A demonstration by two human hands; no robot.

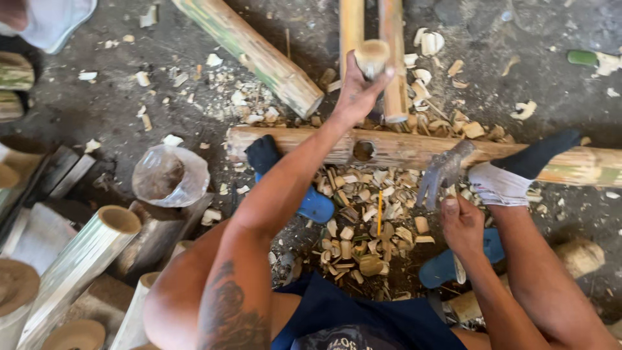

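Short bamboo piece (372,57) is clamped by left hand (355,94) fingers, hatchet (442,174) gripped in right hand (461,223); blade best kept clear below fingertips.

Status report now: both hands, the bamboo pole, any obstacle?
Left hand grips chisel handle. Right hand holds hammer. Bamboo pole pinned under both feet, hole cut. Chips around.

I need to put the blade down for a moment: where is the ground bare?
Barest: dark ground at upper left, between the slanted bamboo pole and the plastic bag, and at upper right above the horizontal bamboo pole. Crowded: the chip pile between the feet, under the right hand.
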